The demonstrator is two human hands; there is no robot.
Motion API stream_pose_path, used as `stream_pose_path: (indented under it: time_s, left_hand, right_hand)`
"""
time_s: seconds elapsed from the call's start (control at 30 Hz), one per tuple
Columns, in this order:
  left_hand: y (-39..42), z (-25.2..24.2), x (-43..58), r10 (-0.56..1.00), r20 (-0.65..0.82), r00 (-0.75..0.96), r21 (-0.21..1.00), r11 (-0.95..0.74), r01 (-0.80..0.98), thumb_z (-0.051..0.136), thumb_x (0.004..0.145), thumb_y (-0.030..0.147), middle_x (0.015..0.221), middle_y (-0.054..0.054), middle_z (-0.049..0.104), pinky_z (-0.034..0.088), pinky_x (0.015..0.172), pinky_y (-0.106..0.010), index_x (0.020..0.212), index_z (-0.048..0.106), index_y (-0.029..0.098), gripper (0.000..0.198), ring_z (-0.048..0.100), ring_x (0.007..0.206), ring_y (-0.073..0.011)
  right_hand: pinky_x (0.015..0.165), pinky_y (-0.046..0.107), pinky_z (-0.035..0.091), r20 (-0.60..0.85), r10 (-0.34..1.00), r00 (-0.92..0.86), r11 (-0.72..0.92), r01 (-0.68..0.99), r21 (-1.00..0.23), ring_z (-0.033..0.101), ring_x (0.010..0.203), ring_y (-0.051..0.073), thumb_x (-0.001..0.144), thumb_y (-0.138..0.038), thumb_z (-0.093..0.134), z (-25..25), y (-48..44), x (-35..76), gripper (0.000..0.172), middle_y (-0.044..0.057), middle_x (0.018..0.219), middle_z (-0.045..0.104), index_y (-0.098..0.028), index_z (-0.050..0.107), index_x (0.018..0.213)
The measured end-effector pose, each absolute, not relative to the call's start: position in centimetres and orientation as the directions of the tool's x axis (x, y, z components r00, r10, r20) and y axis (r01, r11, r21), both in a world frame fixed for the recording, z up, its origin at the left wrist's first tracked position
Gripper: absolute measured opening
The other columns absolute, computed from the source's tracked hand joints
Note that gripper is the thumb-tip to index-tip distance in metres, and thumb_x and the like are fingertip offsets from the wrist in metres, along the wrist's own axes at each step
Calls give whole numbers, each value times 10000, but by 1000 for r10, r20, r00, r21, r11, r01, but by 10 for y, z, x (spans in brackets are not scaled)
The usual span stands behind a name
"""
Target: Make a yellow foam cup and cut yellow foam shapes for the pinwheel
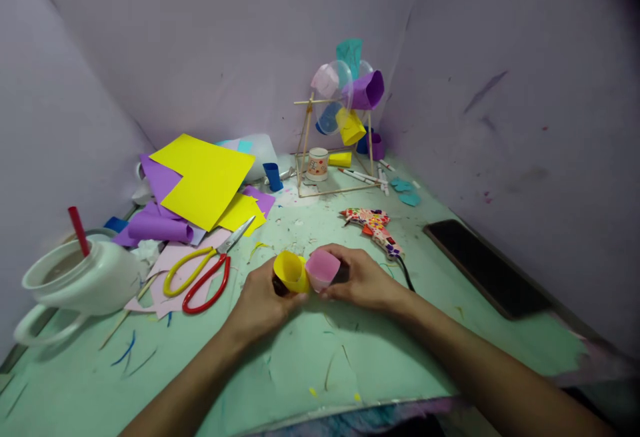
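Near the middle of the green table, my left hand (267, 300) is closed around a small yellow paper cup (293, 273). My right hand (363, 277) grips a pink paper cup (323, 269) of similar size. The two cups stand side by side, rims up, and seem to touch. A dark shape shows beside each cup, too hidden to name. To the left of my hands lie scissors (207, 270) with one yellow and one red handle, blades partly spread. Beyond my right hand rests a flower-patterned glue gun (375, 227) with a black cord.
Behind stands a stick frame (300, 147) carrying a wheel of clear discs (336, 93) and coloured paper cups. Yellow sheets (205, 177) and purple paper (160, 227) pile up left. A white mug (95, 283) sits front left, a phone (485, 267) right, markers (363, 177) at the back.
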State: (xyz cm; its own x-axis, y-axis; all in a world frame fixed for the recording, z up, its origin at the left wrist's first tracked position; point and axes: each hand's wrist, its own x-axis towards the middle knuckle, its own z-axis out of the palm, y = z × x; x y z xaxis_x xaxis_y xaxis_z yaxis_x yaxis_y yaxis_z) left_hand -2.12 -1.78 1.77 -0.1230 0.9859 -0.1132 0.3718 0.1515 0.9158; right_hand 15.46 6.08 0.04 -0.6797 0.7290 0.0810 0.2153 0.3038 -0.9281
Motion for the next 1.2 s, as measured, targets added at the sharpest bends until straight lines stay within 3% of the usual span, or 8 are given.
stream_pose_path:
  time_s: [0.37,0.57,0.73,0.83,1.2]
  left_hand:
    - [-15,12,-23,983,-157,-98,882,184,434,693,647,229,746,-62,680,446,597,-285,803,640,150,182,592,683,-206]
    - [-15,16,-20,964,-210,-163,823,264,503,731,607,256,722,-63,697,457,570,-289,787,660,139,227,619,662,-226]
    - [-14,17,-20,980,-98,-175,810,181,557,762,571,267,757,-58,704,471,596,-293,781,666,151,259,633,694,-236]
    - [-14,16,-20,978,-121,-168,794,197,575,760,568,257,739,-60,700,466,583,-290,784,662,145,262,627,674,-231]
    - [-14,13,-20,972,-200,-126,885,234,402,737,592,186,730,-55,676,448,614,-297,789,647,134,222,592,679,-206]
  right_hand:
    - [652,248,419,163,678,-717,506,294,-811,569,738,154,678,-226,713,-1,58,153,218,-1,820,635,-188,608,866]
    - [680,244,424,157,677,-719,505,299,-810,594,782,163,683,-250,713,-4,60,157,264,1,856,653,-199,619,924]
    - [661,237,418,135,700,-702,488,332,-807,600,776,164,664,-286,728,-3,60,158,310,-1,859,662,-202,624,944]
    - [666,239,411,145,692,-707,526,357,-772,594,780,167,667,-272,726,-2,60,158,301,6,873,666,-200,628,943]
    - [669,254,428,164,683,-711,534,334,-776,592,769,171,691,-258,702,0,58,156,262,25,882,666,-184,625,930]
